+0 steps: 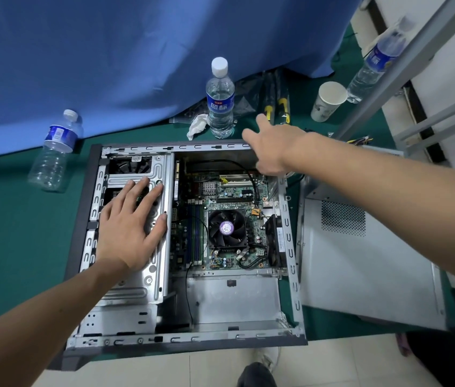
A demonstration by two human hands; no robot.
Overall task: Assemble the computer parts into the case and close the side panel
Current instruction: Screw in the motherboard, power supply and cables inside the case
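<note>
I look down on an open computer case [290, 247] lying flat near the front edge of the green-covered surface [11, 233], its side panel [366, 275] off and resting just beside it toward the right edge. My left hand [128, 233] lies spread and flat on the silver drive cage [162, 174], fingers straight, pressing down and gripping nothing. My right hand [271, 146] reaches over the case's far wall with fingers loosely extended and holding nothing, toward the yellow-handled tools [276, 104] near the back edge. I judge the step to be fetching a tool or part while steadying the case; it pays to keep the left palm on bare metal, clear of the circuit board [231, 191]. The cage is stamped steel, ribbed and slotted, with sharp-looking folded edges. The board is dense with small parts, and a round black fan [226, 227] with a purple centre sits on it. The panel is smooth grey sheet with a perforated vent patch. A clear plastic water bottle [220, 101] stands behind the case.
</note>
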